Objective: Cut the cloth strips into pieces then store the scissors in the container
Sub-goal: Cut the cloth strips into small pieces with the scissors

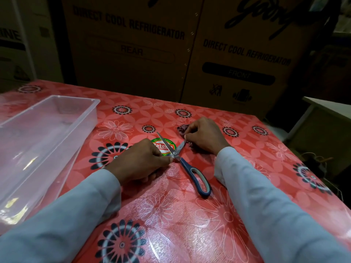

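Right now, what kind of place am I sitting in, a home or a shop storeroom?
Most likely a storeroom or the back of an appliance shop. Tall cardboard boxes printed "Direct Cool Refrigerator" stand stacked right behind the table, which has a red flowered plastic cover. The room is dim and crowded.

Dim room; refrigerator cartons (133,44) stand behind the red floral-covered table (190,215).

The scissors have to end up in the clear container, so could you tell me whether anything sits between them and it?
Only the left hand, resting on the table by the pivot, lies between the scissors and the container. The stretch of tablecloth beyond it looks bare, and the container is open-topped with nothing visible inside.
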